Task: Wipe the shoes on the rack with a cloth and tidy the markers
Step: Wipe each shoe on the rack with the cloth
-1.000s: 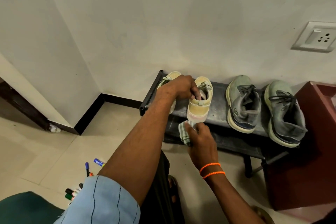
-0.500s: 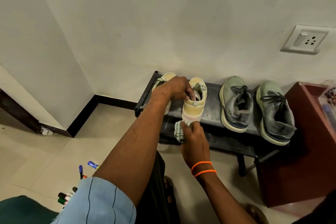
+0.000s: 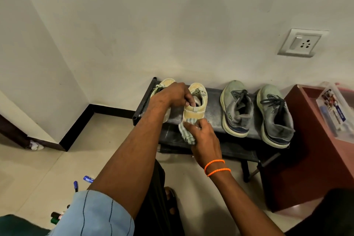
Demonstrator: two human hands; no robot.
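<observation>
Markers [image 3: 75, 193] with blue, green and dark caps are scattered on the beige tiled floor [image 3: 38, 174] at far left, partly behind a light blue striped sleeve [image 3: 95, 214]; can't read any print on them. Next comes the black metal shoe rack [image 3: 212, 119] against the wall. On its top shelf the left hand [image 3: 175, 95] grips the collar of a pale yellow fabric sneaker [image 3: 195, 101], fingers hooked inside, with its twin [image 3: 163, 85] mostly hidden behind that hand. Right below, the right hand [image 3: 206, 140], orange bands on the wrist, pinches a green-and-white striped cloth [image 3: 186, 130] against the yellow sneaker's heel. Further right sit two grey-green lace-up running shoes [image 3: 237, 109] side by side; there's a small logo on the nearer one's side but it's too tiny to make out. Far right, a clear plastic box [image 3: 335, 109] on a red-brown cabinet [image 3: 306, 149] has a blue label, unreadable.
</observation>
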